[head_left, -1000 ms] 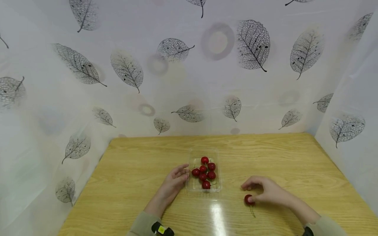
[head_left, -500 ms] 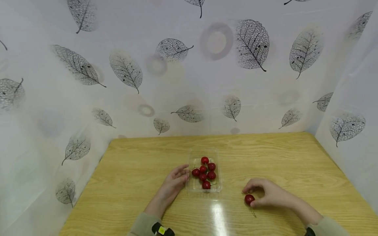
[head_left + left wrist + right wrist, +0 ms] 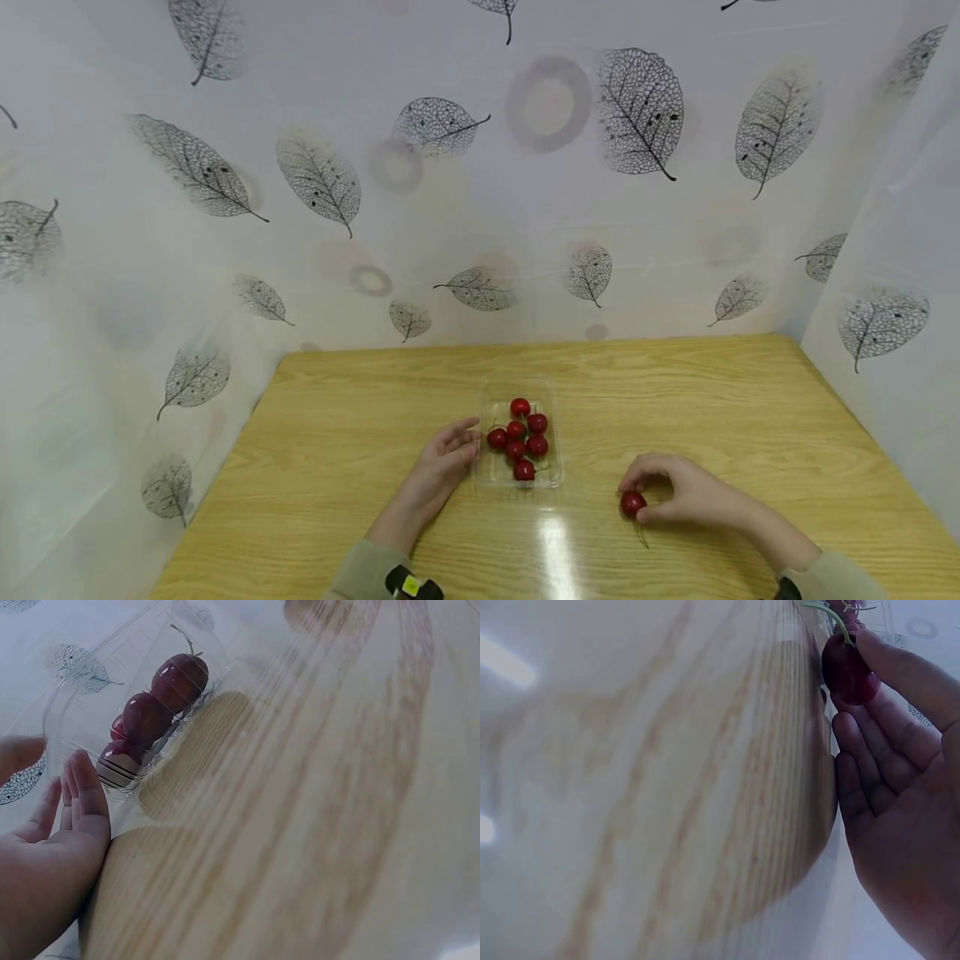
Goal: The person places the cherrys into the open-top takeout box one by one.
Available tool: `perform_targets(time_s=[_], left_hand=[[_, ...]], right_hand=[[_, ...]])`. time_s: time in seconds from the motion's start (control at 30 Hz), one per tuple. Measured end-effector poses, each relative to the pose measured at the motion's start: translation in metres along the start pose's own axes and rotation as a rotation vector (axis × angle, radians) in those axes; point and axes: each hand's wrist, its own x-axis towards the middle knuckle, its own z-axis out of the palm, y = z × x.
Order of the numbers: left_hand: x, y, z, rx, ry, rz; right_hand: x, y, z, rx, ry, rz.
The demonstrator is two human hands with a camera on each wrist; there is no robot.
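Observation:
A dark red cherry (image 3: 632, 502) with a green stem is pinched between the thumb and fingers of my right hand (image 3: 686, 490), low over the table. In the right wrist view, the thumb presses the cherry (image 3: 849, 671) close by its stem, and the other fingers lie behind it. A clear plastic box (image 3: 556, 471) holding several red cherries (image 3: 516, 431) stands left of that hand. At the box's left side is my left hand (image 3: 438, 468), fingertips right at the wall and fingers loosely extended. The left wrist view has the fingers of this hand (image 3: 56, 847) beside the box's corner.
The wooden table (image 3: 337, 425) has a light glare on its front middle. White sheeting with a leaf print (image 3: 480, 200) rises behind the table and along both sides.
My right hand's fingers have closed in around the cherry, which has shifted very slightly. The left hand and the box have stayed put.

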Motion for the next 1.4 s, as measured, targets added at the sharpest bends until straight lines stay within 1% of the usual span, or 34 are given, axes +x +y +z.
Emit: perform_targets(time_s=[0.23,0.5,0.77,1.07,1.13,1.3,1.4], left_hand=[[0.0,-0.001,-0.001,0.003,-0.003,0.006],[0.001,-0.001,0.0,-0.006,0.017,-0.003],[0.0,0.0,0.001,-0.002,0.018,-0.004],[0.001,0.001,0.003,-0.015,0.038,-0.003],[0.001,0.001,0.003,-0.015,0.037,-0.006],[0.001,0.002,0.002,-0.005,0.027,-0.01],[0.0,0.002,0.002,0.001,0.024,-0.01]], right_hand=[[0.002,-0.003,0.0,-0.011,0.022,0.019],[0.003,-0.004,-0.001,-0.012,0.033,0.047],[0.008,-0.01,-0.003,-0.056,0.067,0.079],[0.025,-0.017,-0.013,-0.104,0.1,0.065],[0.029,-0.018,-0.015,-0.118,0.115,0.049],[0.04,-0.022,-0.018,-0.111,0.143,0.018],[0.047,-0.025,-0.02,-0.104,0.152,0.014]])
